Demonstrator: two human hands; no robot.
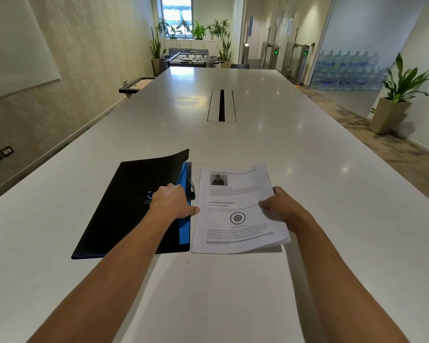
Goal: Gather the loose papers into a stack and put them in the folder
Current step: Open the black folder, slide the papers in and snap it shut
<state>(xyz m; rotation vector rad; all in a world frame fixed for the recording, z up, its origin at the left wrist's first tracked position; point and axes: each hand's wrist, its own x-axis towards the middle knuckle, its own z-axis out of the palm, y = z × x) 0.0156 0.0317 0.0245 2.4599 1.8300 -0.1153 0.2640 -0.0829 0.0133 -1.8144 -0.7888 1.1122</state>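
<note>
A stack of printed white papers (235, 214) is held just above the white table (233, 293), to the right of a black folder (124, 209) with a blue inside. The folder's black cover is lifted a little at its right edge, showing the blue lining. My left hand (172, 203) rests on the folder's right edge, fingers curled at the cover and thumb touching the papers' left edge. My right hand (279, 209) grips the stack at its right side, thumb on top of the top sheet.
A cable hatch (221, 105) is set into the table's middle, farther away. A potted plant (394, 105) stands on the floor to the right. A foosball table (191, 59) and more plants stand beyond the table's far end.
</note>
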